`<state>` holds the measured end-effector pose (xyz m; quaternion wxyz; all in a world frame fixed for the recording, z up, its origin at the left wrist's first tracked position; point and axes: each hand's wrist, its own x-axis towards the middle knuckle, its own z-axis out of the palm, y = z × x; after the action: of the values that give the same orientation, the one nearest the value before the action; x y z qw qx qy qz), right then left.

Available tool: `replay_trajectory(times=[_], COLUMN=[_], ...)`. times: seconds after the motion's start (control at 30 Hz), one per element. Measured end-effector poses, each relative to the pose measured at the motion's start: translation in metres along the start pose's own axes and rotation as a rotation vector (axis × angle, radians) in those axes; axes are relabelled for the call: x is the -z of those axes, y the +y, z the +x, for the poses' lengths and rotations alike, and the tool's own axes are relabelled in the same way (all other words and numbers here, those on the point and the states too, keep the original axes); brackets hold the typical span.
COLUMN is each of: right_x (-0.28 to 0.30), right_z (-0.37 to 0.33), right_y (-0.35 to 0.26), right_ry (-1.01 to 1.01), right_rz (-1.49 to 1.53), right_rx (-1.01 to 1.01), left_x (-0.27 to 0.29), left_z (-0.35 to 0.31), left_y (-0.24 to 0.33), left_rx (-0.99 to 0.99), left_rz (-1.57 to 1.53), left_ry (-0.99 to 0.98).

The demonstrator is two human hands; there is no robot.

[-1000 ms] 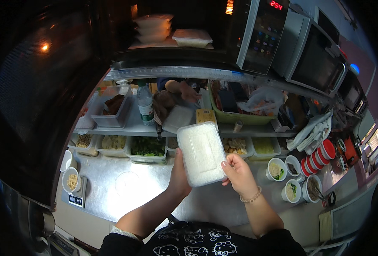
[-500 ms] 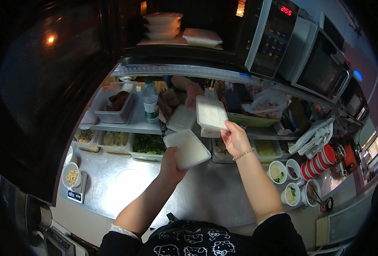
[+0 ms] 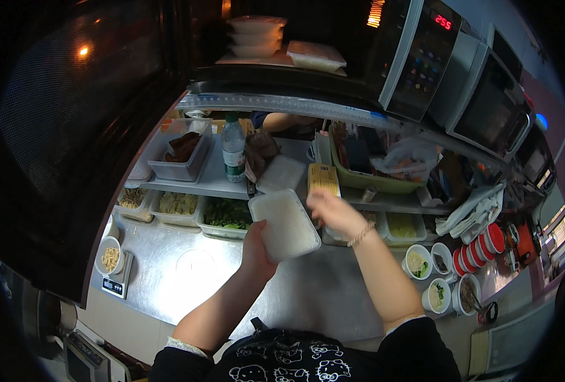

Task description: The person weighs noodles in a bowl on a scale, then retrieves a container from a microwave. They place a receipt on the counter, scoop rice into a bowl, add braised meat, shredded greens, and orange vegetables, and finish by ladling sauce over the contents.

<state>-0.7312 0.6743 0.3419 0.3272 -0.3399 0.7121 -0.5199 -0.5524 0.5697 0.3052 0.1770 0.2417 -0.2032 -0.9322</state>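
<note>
My left hand (image 3: 257, 253) grips a rectangular clear plastic container (image 3: 285, 223) by its near left edge. The container holds something white that looks like rice, and it is tilted above the steel counter. Just right of it hangs my right hand (image 3: 336, 214), in front of a yellow printed box (image 3: 323, 176). Its fingers are curled and smeared by motion, and no container shows in them. Behind, a flat clear container (image 3: 281, 173) lies on the shelf. Part of another person's arm (image 3: 286, 121) shows beyond the shelf.
Above is an open microwave with stacked containers (image 3: 256, 39) and a lone one (image 3: 315, 55). Its door (image 3: 91, 127) stands at the left. Food tubs (image 3: 175, 210) line the counter's back. A bowl (image 3: 109, 254) sits on a scale (image 3: 118, 280); more bowls (image 3: 417, 262) stand right.
The second container has left my right hand and is out of sight. The other person's hand has drawn back. My right hand has come down and left, toward the container in my left hand.
</note>
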Motion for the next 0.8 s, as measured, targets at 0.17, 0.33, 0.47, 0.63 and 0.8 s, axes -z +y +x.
replay_trajectory(times=[0.17,0.33,0.47,0.63,0.8], right_x=[-0.013,0.005,0.046,0.065,0.07], right_z=[-0.048,-0.078,-0.06,0.005,0.06], right_y=[-0.002,-0.085,-0.176,-0.262,-0.284], right_ry=[-0.234,-0.07,-0.038,0.226,0.412], right_rz=[0.122,0.595,0.607,0.253,0.062], right_rx=[-0.042,0.083,0.17,0.241,0.173], left_x=[-0.017,-0.039,-0.031,0.003,0.042], left_z=[-0.013,-0.039,-0.06,-0.076,-0.1], left_y=[0.004,0.024,0.036,0.05,0.077], left_rx=[-0.153,-0.586,-0.531,-0.814,-0.964], left_rz=[0.114,0.605,0.228,0.203,0.18], left_ry=[-0.052,-0.328,-0.424,-0.276,-0.125])
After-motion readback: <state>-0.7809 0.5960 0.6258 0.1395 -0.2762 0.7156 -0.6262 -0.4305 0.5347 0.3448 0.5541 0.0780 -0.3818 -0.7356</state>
